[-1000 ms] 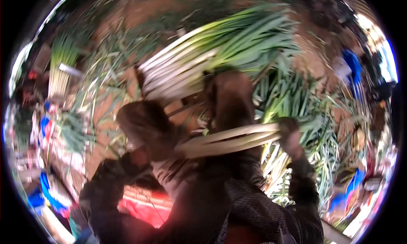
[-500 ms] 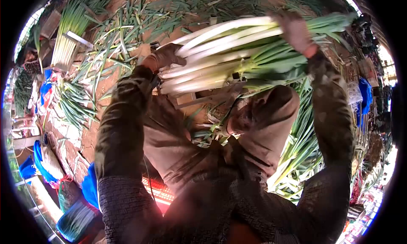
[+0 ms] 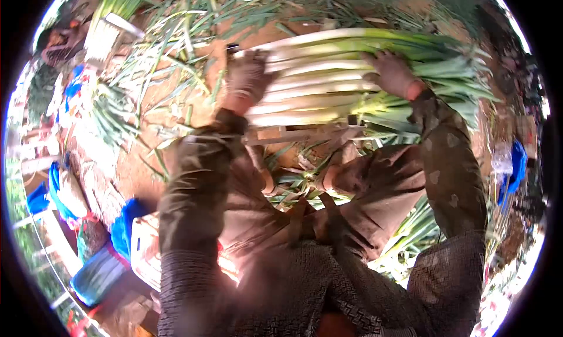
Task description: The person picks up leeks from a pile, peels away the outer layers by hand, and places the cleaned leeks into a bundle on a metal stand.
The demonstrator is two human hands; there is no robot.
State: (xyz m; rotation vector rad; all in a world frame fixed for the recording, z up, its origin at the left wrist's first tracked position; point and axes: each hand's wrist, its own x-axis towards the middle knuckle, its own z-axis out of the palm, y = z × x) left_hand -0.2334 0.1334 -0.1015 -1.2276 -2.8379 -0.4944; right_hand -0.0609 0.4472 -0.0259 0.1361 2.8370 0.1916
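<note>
Several leeks lie side by side across a low wooden frame, white ends to the left and green leaves to the right. My left hand, gloved and slightly blurred, rests against the white ends with its fingers apart. Across the upper stalks, where white turns to green, my gloved right hand lies flat, fingers spread. Neither hand is wrapped round a stalk.
Cut leaves litter the dirt floor. A bundle of leeks stands at the upper left, with a looser leek pile below it. More leeks lie beside my right leg. A blue bag hangs at the right.
The right hand has moved down and left, from the leaves onto the stalks, and opened. My left hand has shifted right at the white ends. The upper leeks now lie flatter and straighter.
</note>
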